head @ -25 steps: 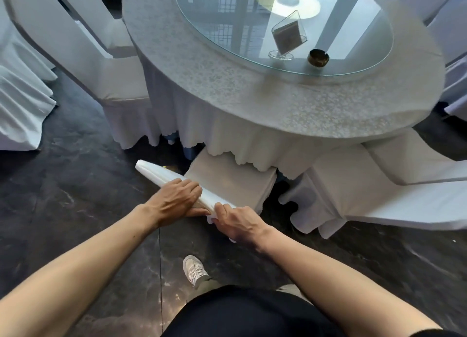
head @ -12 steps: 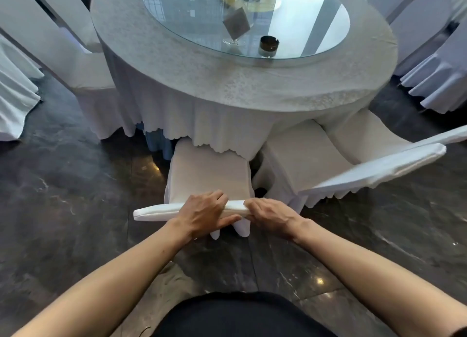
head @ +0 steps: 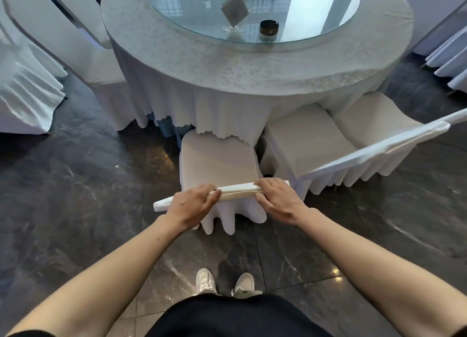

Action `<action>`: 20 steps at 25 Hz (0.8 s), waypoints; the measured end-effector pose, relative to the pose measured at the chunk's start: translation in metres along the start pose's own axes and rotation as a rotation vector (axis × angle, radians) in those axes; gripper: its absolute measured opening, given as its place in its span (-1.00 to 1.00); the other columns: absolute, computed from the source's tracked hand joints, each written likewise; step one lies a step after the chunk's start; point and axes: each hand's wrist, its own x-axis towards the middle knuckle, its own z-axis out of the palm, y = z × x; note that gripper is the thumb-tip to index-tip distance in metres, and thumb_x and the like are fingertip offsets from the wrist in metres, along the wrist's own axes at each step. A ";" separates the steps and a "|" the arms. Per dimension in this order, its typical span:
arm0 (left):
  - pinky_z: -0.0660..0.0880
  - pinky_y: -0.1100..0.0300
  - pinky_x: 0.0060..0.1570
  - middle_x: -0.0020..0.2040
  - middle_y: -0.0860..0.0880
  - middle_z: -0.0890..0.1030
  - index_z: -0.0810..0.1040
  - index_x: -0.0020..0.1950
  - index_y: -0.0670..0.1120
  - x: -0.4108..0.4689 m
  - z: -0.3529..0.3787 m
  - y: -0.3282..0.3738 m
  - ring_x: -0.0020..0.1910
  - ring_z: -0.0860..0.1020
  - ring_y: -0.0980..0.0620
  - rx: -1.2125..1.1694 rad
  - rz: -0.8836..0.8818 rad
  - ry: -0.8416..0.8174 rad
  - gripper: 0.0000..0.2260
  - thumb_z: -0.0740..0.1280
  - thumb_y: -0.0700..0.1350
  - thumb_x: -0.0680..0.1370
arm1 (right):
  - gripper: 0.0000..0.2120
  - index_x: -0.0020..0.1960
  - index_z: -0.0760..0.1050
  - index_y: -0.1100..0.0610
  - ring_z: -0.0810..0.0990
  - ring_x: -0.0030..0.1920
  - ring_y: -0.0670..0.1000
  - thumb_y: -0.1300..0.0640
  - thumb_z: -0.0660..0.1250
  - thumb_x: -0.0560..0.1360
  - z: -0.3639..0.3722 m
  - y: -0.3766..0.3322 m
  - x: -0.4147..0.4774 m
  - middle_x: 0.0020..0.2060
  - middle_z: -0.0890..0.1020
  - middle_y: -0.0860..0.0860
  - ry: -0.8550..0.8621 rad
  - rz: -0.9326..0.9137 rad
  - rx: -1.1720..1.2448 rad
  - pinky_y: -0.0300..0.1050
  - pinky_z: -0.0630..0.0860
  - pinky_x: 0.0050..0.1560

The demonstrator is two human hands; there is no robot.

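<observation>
You hold the white cloth-covered banquet chair (head: 217,159) by the top rail of its backrest (head: 237,190). Your left hand (head: 188,205) grasps the rail left of centre, with the fingers curled over the top. Your right hand (head: 276,197) grasps it near the right end in the same way. The chair stands on the dark marble floor (head: 75,185), with the front of its seat tucked under the hanging skirt at the near edge of the round pale-clothed table (head: 252,71).

Expect a fairly light, rigid frame under a soft, loose cover. The cover can slide or bunch on the rail, so clamp through the cloth onto the frame. Keep both hands spaced apart to control twist. The polished floor probably lets the legs slide readily.
</observation>
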 end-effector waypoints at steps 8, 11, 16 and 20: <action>0.36 0.13 -0.30 -0.08 0.03 0.68 0.60 0.08 0.03 -0.024 0.011 -0.007 -0.16 0.63 -0.07 0.046 0.156 0.136 -0.50 -0.05 0.23 0.55 | -0.55 -0.16 0.52 0.07 0.55 -0.31 0.08 -0.12 -0.06 0.58 0.025 -0.061 0.011 -0.27 0.64 0.04 0.198 0.010 -0.049 -0.06 0.41 -0.27; 0.47 0.17 -0.40 -0.16 0.06 0.69 0.65 -0.03 0.04 -0.017 0.017 -0.016 -0.27 0.65 -0.01 0.092 0.212 0.241 -0.60 0.07 0.18 0.54 | -0.61 -0.27 0.51 0.08 0.54 -0.39 0.08 -0.05 0.02 0.54 0.033 -0.056 0.017 -0.36 0.62 0.03 0.300 0.084 -0.076 -0.09 0.39 -0.35; 0.45 0.19 -0.45 -0.21 0.12 0.67 0.61 -0.11 0.06 -0.008 0.022 -0.016 -0.30 0.62 0.05 0.088 0.213 0.257 -0.67 0.11 0.17 0.53 | -0.67 -0.26 0.55 0.07 0.56 -0.39 0.04 -0.01 0.08 0.49 0.044 -0.046 0.021 -0.35 0.64 0.00 0.417 0.101 -0.004 -0.12 0.48 -0.29; 0.36 0.25 -0.45 -0.23 0.14 0.66 0.59 -0.11 0.07 0.001 0.022 -0.004 -0.34 0.60 0.09 0.090 0.201 0.229 -0.67 0.10 0.18 0.54 | -0.69 -0.27 0.55 0.08 0.57 -0.39 0.04 0.02 0.08 0.46 0.036 -0.032 0.025 -0.35 0.64 -0.01 0.461 0.078 -0.027 -0.12 0.50 -0.30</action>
